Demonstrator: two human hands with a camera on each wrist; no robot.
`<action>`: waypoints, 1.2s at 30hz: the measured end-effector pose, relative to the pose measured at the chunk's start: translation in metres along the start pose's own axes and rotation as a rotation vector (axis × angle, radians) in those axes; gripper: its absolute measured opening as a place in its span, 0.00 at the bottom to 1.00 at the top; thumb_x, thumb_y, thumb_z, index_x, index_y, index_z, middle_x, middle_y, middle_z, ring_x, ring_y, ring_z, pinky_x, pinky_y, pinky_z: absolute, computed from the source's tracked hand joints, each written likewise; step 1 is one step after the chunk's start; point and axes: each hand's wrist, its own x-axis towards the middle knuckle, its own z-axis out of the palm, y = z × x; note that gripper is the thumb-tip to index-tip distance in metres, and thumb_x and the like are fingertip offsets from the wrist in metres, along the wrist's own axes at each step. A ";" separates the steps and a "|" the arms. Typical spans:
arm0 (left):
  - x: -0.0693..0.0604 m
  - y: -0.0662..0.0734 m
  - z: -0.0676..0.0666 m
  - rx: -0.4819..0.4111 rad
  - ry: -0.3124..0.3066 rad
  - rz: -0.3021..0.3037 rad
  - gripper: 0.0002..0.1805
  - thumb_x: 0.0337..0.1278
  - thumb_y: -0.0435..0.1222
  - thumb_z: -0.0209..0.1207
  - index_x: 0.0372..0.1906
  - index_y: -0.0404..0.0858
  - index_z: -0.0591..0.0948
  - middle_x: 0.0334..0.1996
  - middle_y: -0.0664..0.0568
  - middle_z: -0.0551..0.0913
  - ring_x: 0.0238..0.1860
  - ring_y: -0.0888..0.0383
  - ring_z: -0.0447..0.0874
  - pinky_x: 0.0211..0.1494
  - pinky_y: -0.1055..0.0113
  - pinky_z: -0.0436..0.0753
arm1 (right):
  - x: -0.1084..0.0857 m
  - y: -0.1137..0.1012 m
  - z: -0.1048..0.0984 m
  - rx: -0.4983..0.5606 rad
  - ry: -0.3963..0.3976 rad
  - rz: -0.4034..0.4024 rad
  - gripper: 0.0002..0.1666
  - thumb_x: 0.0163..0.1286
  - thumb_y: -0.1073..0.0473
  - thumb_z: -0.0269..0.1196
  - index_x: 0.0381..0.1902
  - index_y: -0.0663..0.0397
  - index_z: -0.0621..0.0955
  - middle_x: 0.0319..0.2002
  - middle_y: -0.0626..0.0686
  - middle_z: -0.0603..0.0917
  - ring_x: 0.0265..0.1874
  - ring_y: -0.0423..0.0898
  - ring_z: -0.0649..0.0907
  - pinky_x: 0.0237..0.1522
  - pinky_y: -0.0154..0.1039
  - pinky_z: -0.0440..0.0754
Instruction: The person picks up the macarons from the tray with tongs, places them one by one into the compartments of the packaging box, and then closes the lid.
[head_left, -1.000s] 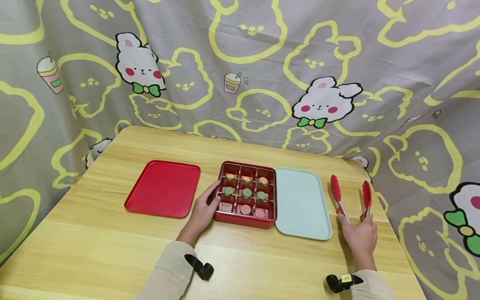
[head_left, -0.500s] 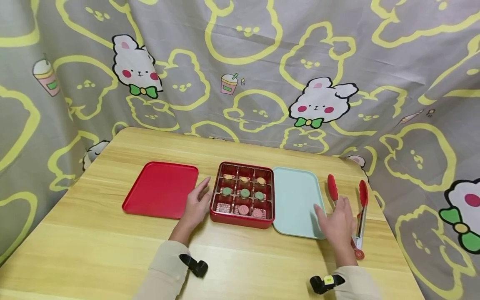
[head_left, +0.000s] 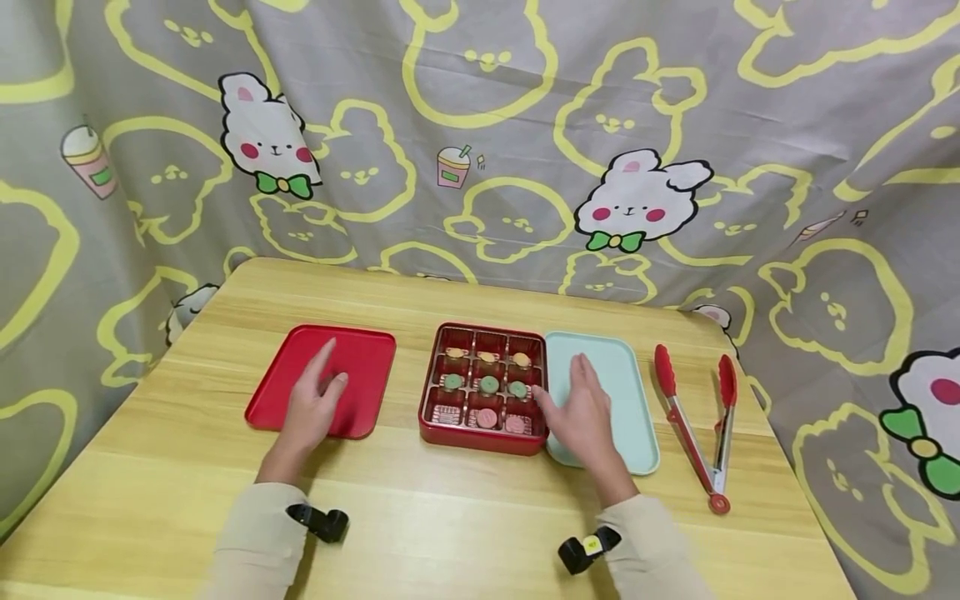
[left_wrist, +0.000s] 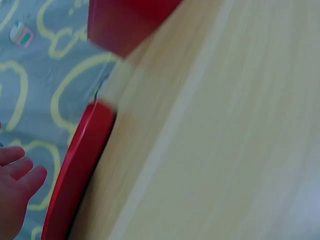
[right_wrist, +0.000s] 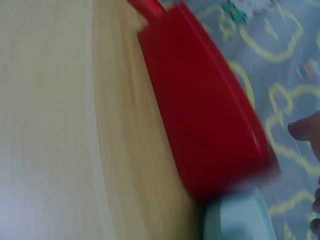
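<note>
A red square box [head_left: 480,440] stands mid-table, its clear insert divided into compartments. Round yellow pieces [head_left: 487,358] sit at the back, green ones [head_left: 489,385] in the middle row and two pink ones [head_left: 487,418] in front; the front-left compartment shows only its ridged lining. My left hand [head_left: 309,410] hovers over the red lid [head_left: 366,367], fingers extended and holding nothing. Beside the box's right edge, above the pale blue tray [head_left: 621,375], is my right hand [head_left: 588,421] with straight fingers. Whether it touches the box is unclear.
Red-tipped tongs [head_left: 690,447] lie spread on the table at the right, past the tray. A patterned curtain [head_left: 517,150] hangs behind the wooden table [head_left: 442,525] and at its sides.
My right hand has let go of the tongs and moved left over the tray toward the box. My left hand has left the box's left side and moved left over the lid.
</note>
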 end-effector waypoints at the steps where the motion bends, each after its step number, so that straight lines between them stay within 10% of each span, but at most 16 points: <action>1: 0.000 -0.006 -0.005 0.031 0.008 0.000 0.31 0.66 0.30 0.48 0.72 0.33 0.56 0.70 0.34 0.56 0.69 0.36 0.54 0.64 0.39 0.64 | 0.001 -0.008 0.004 0.004 -0.013 -0.021 0.52 0.62 0.42 0.61 0.70 0.71 0.54 0.72 0.66 0.53 0.70 0.62 0.57 0.68 0.62 0.55; 6: 0.002 -0.039 -0.031 0.149 0.054 -0.055 0.32 0.67 0.37 0.48 0.74 0.40 0.54 0.71 0.36 0.54 0.70 0.37 0.52 0.66 0.38 0.61 | 0.003 -0.047 0.022 0.021 -0.066 -0.127 0.50 0.63 0.41 0.61 0.71 0.68 0.56 0.73 0.62 0.54 0.70 0.60 0.58 0.68 0.59 0.57; 16: -0.007 -0.046 -0.068 0.218 0.125 -0.226 0.34 0.69 0.43 0.43 0.75 0.42 0.47 0.73 0.35 0.49 0.71 0.34 0.46 0.69 0.35 0.51 | -0.002 -0.095 0.049 0.003 -0.150 -0.266 0.49 0.64 0.39 0.58 0.71 0.65 0.57 0.73 0.60 0.54 0.72 0.54 0.54 0.70 0.56 0.55; 36: -0.013 -0.059 -0.077 0.329 -0.010 -0.317 0.40 0.69 0.50 0.41 0.73 0.30 0.44 0.68 0.27 0.54 0.69 0.31 0.50 0.69 0.38 0.54 | -0.034 -0.172 0.106 -0.112 -0.337 -0.502 0.45 0.67 0.39 0.55 0.71 0.61 0.59 0.72 0.61 0.56 0.72 0.55 0.55 0.70 0.45 0.59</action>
